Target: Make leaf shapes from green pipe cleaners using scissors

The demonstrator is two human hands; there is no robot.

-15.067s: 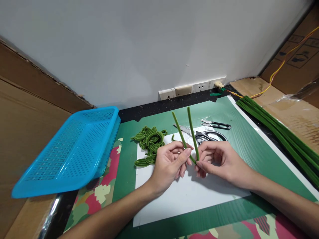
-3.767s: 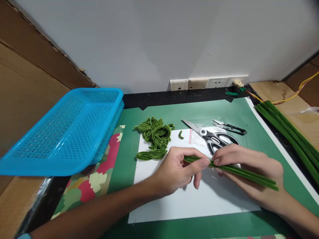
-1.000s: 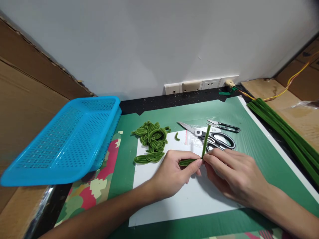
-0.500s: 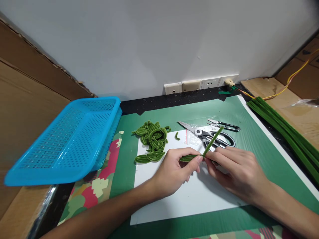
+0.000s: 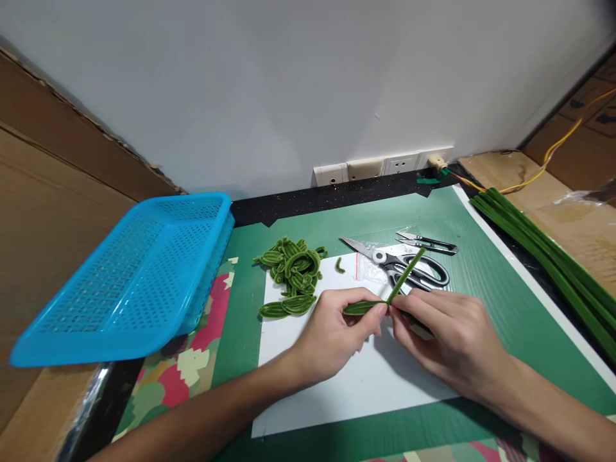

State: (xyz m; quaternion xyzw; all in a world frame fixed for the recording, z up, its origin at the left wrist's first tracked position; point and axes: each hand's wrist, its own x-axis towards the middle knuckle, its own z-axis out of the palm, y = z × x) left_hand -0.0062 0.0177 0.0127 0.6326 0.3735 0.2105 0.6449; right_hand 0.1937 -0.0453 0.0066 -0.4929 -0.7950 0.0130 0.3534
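My left hand (image 5: pixel 332 337) pinches a leaf shape of bent green pipe cleaner (image 5: pixel 360 308) by its right end. My right hand (image 5: pixel 445 330) is closed with its fingertips on the same pipe cleaner, just right of the left thumb. One straight end slants up and right from between the hands, in front of the scissors (image 5: pixel 409 266). Part of the pipe cleaner is hidden inside the right fingers. Left of my hands lies a pile of finished green leaf shapes (image 5: pixel 296 266), with two more leaf shapes (image 5: pixel 289 306) just below it.
White paper (image 5: pixel 308 404) lies on a green mat (image 5: pixel 500 276) under my hands. Thread snips (image 5: pixel 428 243) and a small clear bag (image 5: pixel 368 266) are near the scissors. A short pipe cleaner scrap (image 5: pixel 339 265), a blue basket (image 5: pixel 96 353) and long green pipe cleaners (image 5: pixel 543 256) lie around.
The view has shifted slightly. Both hands keep their hold on the pipe cleaner, with hardly any change in their grip.
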